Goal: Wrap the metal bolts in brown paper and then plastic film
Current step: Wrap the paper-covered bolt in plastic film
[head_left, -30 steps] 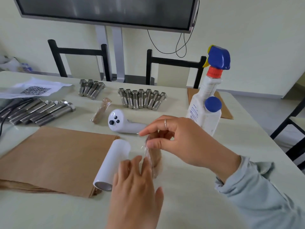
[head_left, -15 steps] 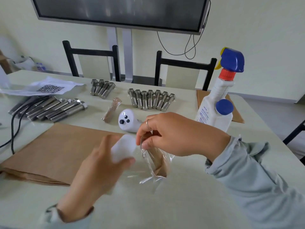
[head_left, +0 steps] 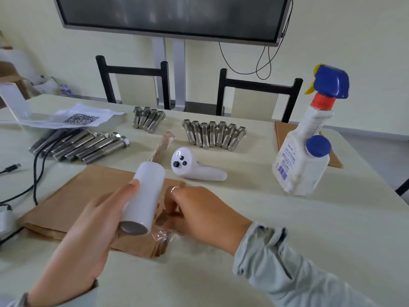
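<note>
While left hand [head_left: 88,235] grips film roll [head_left: 145,196] — bare table [head_left: 287,218] rightward.

- White handheld controller [head_left: 194,167] with black buttons lies flat at table centre.
- White spray bottle [head_left: 307,149], blue trigger head, red collar, stands at right.
- Sheet with QR code [head_left: 81,118] lies at far left.
- Black cables [head_left: 37,173] trail over left edge.
- Two black chairs [head_left: 132,85] behind table.
- Dark wall screen [head_left: 172,16] above.
</note>
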{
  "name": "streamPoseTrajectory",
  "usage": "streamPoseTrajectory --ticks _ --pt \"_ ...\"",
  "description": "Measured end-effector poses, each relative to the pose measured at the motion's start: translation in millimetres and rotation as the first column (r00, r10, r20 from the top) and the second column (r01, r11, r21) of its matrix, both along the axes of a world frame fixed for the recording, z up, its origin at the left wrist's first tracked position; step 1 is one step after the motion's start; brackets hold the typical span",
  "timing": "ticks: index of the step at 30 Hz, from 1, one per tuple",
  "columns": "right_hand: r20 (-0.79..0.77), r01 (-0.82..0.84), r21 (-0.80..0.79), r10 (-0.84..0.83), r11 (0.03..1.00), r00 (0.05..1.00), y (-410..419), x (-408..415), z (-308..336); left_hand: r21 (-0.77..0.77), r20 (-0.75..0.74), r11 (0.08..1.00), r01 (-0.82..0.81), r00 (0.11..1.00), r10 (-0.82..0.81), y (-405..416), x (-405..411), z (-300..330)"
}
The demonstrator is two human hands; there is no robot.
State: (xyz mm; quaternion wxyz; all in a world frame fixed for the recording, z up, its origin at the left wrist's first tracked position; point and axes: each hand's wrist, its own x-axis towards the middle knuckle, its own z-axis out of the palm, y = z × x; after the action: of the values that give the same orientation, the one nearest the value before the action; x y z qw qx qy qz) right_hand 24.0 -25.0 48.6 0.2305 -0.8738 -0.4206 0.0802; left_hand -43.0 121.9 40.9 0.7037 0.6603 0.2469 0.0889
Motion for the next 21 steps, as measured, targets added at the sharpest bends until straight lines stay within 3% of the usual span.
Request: streamPoseTrajectory --ticks 3,5,7,9,12,15,17,19,21 --pt "-0.136 0.039 0.128 -0.022 0.991 0.99 -2.1 -1.9 -13.3 0.287 -0.016 0.958 0.008 1.0 -0.003 -13.4 -2.5 1.1" --pt "-0.356 0.181 0.307 -0.063 0.935 0.933 -5.1 0.5 -13.7 0.531 -0.05 0.847 0.029 0.999 -0.002 -24.1 -3.3 -0.9" --pt "-0.635 0.449 0.364 -0.135 0.816 0.761 -7.9 6.1 -9.7 0.717 -0.084 0.694 0.073 0.996 -0.019 -36.4 -3.9 -3.7" --pt "-0.75 0.545 0.299 -0.16 0.783 0.642 -8.9 10.4 -7.8 0.808 -0.077 0.582 0.094 0.996 -0.053 -44.7 -4.7 -9.4" --pt "-0.614 0.405 0.159 -0.231 0.9 0.755 -4.4 3.5 0.0 0.799 -0.072 0.588 0.127 0.991 -0.117 -45.4 -8.7 -12.2" --pt "-0.57 0.399 0.135 -0.259 0.907 0.78 0.3 -0.1 4.8 0.758 -0.049 0.631 0.163 0.98 -0.195 -32.4 -13.2 -18.5" --pt "-0.538 0.416 0.136 -0.285 0.899 0.793 -0.1 -0.4 6.0 0.781 -0.072 0.586 0.218 0.962 -0.262 -26.0 -15.5 -21.9" --pt "-0.515 0.445 0.156 -0.311 0.882 0.798 -2.8 -1.3 7.0 0.841 -0.108 0.477 0.256 0.943 -0.315 -24.5 -16.3 -26.5" --pt "-0.405 0.463 0.179 -0.364 0.868 0.839 -7.0 -3.3 8.4 0.89 -0.1 0.4 0.217 0.951 -0.292 -27.8 -17.6 -29.3"
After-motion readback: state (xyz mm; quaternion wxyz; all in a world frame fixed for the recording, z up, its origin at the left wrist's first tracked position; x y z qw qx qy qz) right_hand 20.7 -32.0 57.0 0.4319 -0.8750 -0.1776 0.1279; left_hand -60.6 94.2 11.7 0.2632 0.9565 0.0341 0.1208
